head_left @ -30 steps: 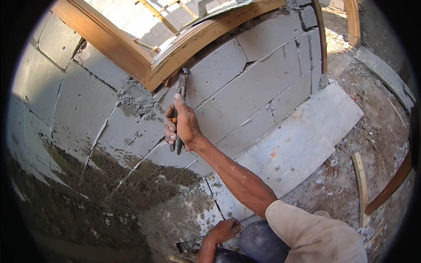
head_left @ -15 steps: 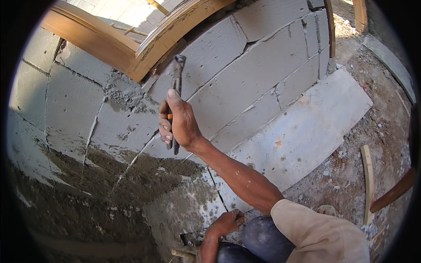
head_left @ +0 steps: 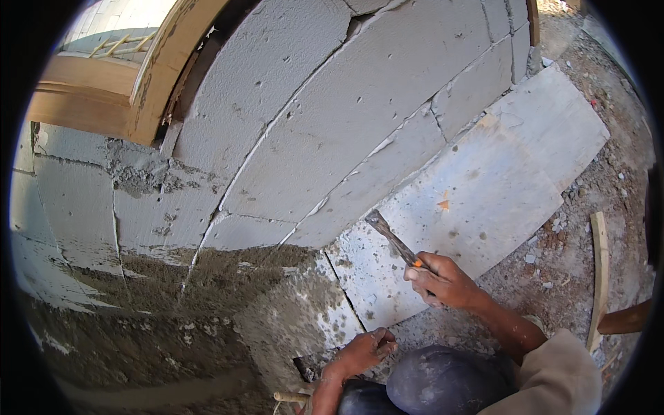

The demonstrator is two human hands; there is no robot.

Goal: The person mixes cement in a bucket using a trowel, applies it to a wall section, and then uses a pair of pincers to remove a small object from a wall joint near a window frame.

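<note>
My right hand (head_left: 448, 282) is closed around the handles of a pair of dark metal pincers (head_left: 393, 238) with an orange band. The tool's head points up and to the left, over the pale, mortar-spotted board (head_left: 498, 200) at the foot of the wall. My left hand (head_left: 363, 353) hangs by my left knee, its fingers loosely bent and holding nothing I can see. Just ahead of it is the board's lower left part, smeared with wet mortar (head_left: 277, 315).
A grey block wall (head_left: 332, 138) runs across the view, its lower left covered with mortar. A wooden window frame (head_left: 149, 90) sits in it at upper left. On the right, a wooden strip (head_left: 600, 277) lies on rubble-strewn ground (head_left: 546, 256). A short stick (head_left: 290, 397) pokes out below my left hand.
My right hand has come down and to the right with the pincers, from before the wall below the window frame to over the board. My left hand has hardly moved. The view has shifted.
</note>
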